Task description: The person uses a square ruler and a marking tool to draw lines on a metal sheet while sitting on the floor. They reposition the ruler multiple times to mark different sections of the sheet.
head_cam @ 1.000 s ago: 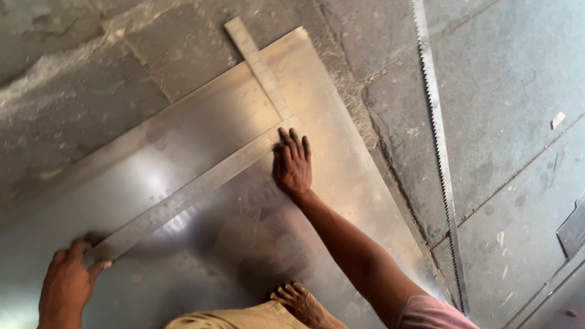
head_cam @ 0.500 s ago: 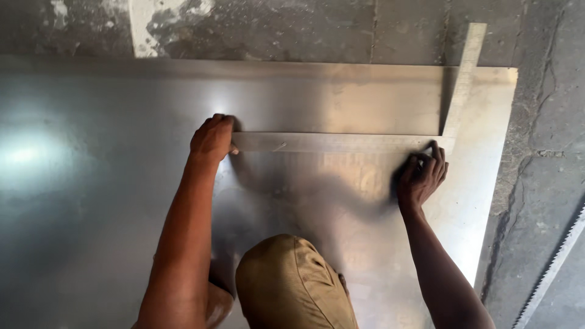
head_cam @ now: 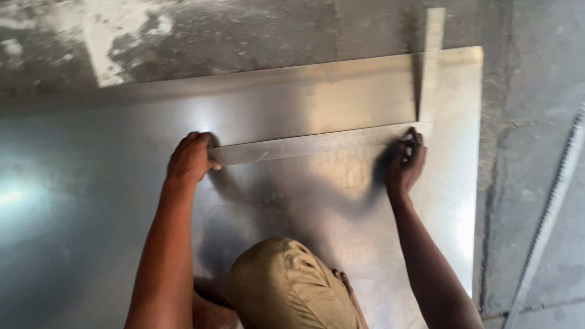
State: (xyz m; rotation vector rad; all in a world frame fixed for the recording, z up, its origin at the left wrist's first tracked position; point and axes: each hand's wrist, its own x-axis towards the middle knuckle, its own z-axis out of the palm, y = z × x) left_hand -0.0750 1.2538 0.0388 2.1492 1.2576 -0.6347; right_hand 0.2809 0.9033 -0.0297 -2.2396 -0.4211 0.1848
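A large shiny metal sheet (head_cam: 91,183) lies flat on the concrete floor. On it rests an L-shaped steel square (head_cam: 304,146). Its long arm runs left to right, and its short arm (head_cam: 431,67) reaches past the sheet's far edge. My left hand (head_cam: 190,159) grips the left end of the long arm. My right hand (head_cam: 403,166) has its fingers bunched against the corner of the square, near the sheet's right edge. Whether it also holds something small, I cannot tell.
My knee in tan trousers (head_cam: 292,286) and a bare foot (head_cam: 347,283) rest on the sheet between my arms. A long toothed metal strip (head_cam: 551,207) lies on the grey floor at the right. Stained concrete (head_cam: 244,36) lies beyond the sheet.
The view swung so the sheet's far edge now runs level. My left hand stayed on the long arm's end. My right hand went from flat on the sheet to the square's corner.
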